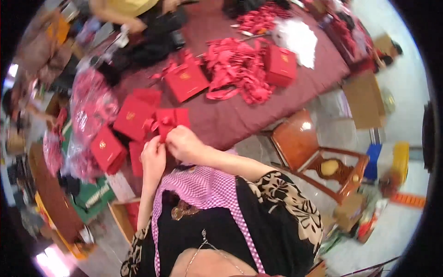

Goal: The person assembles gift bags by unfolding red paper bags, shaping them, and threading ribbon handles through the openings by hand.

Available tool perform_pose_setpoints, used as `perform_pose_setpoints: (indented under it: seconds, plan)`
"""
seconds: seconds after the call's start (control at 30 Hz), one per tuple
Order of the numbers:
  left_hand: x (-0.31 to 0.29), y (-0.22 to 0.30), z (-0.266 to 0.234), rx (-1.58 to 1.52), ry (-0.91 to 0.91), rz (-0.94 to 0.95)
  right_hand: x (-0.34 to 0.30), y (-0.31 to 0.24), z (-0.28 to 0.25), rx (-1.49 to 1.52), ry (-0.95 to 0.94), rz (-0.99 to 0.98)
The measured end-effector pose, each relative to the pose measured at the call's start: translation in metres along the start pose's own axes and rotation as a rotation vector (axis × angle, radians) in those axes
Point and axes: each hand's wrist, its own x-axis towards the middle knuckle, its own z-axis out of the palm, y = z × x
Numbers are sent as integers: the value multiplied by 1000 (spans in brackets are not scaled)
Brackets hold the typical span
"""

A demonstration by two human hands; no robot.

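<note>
At the near edge of the table, a red ribbon bow [165, 122] sits on a small red gift bag [181, 115]. My left hand [153, 156] pinches the ribbon from below, its fingertips close to those of my other hand. My right hand [183, 142] is also closed at the ribbon, its fingers curled and partly hiding what they hold. Beside them on the left stand a red gift bag with a gold emblem [133, 119] and another red bag [107, 148]. Farther off, a red bag [186, 82] lies tilted near a heap of red ribbons [237, 69].
The table wears a dark red cloth [244, 115]. Another red bag [281, 65] and white plastic [297, 41] are at the far right. Plastic sacks of red items [92, 104] stand left. Across the table, a person's arm [120, 21] reaches in. A wooden chair [314, 152] stands right.
</note>
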Motion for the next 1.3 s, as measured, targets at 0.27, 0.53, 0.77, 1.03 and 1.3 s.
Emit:
perform_pose_setpoints:
  seconds: [0.27,0.53,0.77,1.03,1.3]
  plan:
    - [7,2,11,-7,-68,-34,0,-15,-23,-260,3,-44]
    - [2,7,19,-23,-169,-74,-10,-10,-19,-240,-44,54]
    - [-7,8,23,105,-98,-14,-16,-6,-12,27,-32,217]
    - [-14,0,27,27,-32,-36,-20,-6,-5,52,-13,243]
    - [-13,-8,30,-14,-83,49,-26,4,-6,410,18,596]
